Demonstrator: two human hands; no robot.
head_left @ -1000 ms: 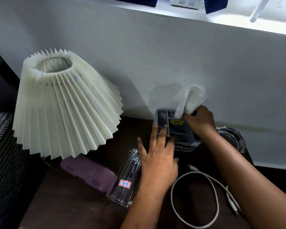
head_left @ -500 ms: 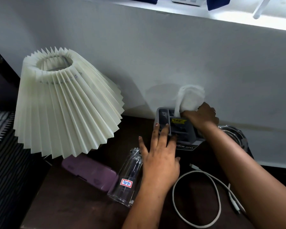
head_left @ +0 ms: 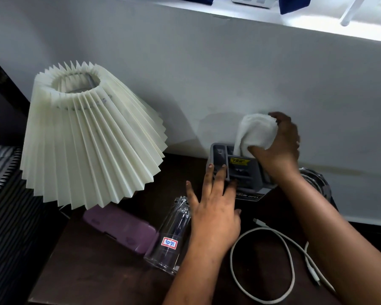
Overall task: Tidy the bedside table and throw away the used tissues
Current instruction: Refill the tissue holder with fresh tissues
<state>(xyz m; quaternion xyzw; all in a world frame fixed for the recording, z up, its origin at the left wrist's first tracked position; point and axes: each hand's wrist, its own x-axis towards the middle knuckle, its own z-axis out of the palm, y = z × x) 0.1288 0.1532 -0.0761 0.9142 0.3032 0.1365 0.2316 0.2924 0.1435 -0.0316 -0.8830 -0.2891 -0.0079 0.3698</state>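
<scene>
The right hand (head_left: 279,148) grips a tissue (head_left: 256,133) over the grey organiser (head_left: 249,172) at the table's (head_left: 97,271) back edge. The left hand (head_left: 213,208) rests on the organiser with straight fingers. A glass (head_left: 169,236) lies alongside, and "OPEL" reads beneath the organiser.

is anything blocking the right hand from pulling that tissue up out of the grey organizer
Nothing visible does. The right hand grips the tissue, whose lower end sits in a rear compartment of the grey organizer, with only bare wall behind it. The left hand rests on the organizer's front, clear of the tissue.
</scene>
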